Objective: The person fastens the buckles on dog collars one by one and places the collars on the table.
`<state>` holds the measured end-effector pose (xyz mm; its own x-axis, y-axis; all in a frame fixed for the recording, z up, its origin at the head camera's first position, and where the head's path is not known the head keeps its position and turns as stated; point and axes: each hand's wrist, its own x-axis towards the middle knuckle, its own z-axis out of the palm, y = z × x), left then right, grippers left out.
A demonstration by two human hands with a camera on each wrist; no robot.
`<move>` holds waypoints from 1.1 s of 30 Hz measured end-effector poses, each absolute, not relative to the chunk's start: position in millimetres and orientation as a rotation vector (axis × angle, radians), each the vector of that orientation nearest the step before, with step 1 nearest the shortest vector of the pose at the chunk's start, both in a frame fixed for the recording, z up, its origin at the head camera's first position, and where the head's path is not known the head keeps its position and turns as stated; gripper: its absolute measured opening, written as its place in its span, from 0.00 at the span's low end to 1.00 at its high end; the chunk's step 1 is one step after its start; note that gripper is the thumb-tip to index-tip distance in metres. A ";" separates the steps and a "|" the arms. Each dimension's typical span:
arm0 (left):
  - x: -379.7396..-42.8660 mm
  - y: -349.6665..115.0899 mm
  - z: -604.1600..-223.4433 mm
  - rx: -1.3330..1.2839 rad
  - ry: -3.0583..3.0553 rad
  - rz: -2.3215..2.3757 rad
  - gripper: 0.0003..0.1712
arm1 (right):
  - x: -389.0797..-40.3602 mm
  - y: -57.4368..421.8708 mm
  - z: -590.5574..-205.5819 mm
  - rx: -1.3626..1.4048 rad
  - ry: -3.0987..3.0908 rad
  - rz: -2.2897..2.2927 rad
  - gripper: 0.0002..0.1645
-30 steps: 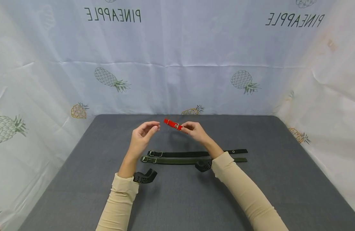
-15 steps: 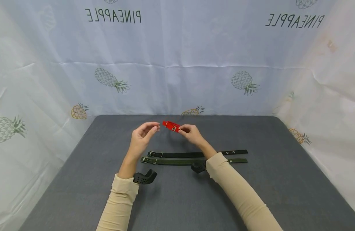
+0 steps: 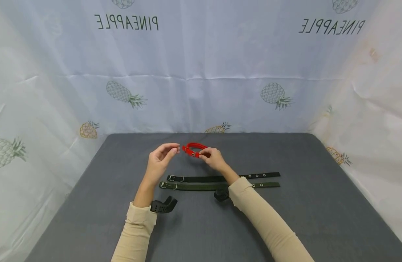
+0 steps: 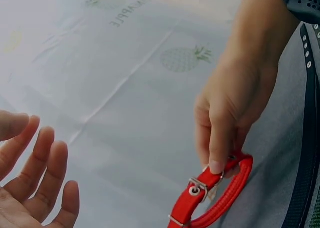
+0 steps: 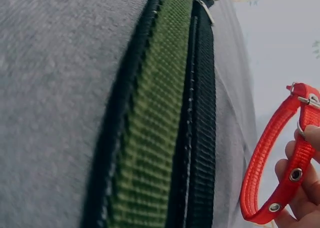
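A red buckled collar [image 3: 189,152] is fastened into a loop and held above the table's far half. My right hand [image 3: 214,159] pinches it close to the metal buckle, thumb on the near side, as the left wrist view shows. Eyelets and a ring show on the red collar [image 5: 265,145] in the right wrist view. Just left of the loop, my left hand [image 3: 159,160] hovers with relaxed, slightly bent fingers, apart from the collar and holding nothing. Nearer me, a black collar [image 3: 201,179] and a green collar [image 3: 194,187] lie unfastened, side by side, partly under my right forearm.
Grey cloth covers the table [image 3: 99,218]. Behind it hangs a white curtain [image 3: 201,47] with printed pineapples, continuing along both sides. Black wrist devices [image 3: 164,206] sit on both wrists, close above the table.
My right hand has lowered and moved left, tilting the red collar so its round loop shows. The left hand stays nearly still. The head view has shifted slightly.
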<state>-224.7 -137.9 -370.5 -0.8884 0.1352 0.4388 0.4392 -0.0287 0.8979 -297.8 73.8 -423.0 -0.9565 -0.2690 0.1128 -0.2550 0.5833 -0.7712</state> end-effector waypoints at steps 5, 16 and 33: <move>-224.6 -140.1 -372.3 -0.601 -2.010 -2.014 0.14 | -295.6 66.0 -427.6 -0.478 2.786 -1.349 0.11; -226.7 -142.4 -375.0 -0.571 -1.984 -2.052 0.10 | -292.5 53.0 -438.1 -0.391 2.808 -1.256 0.06; -230.6 -139.8 -376.4 -0.577 -1.956 -2.078 0.10 | -290.6 44.1 -442.1 -0.410 2.874 -1.087 0.07</move>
<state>-230.6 -139.8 -376.4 -0.8962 0.1004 0.4322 0.4254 -0.0828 0.9012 -290.6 44.1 -442.1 -0.9641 -0.2601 0.0540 -0.2307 0.7190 -0.6556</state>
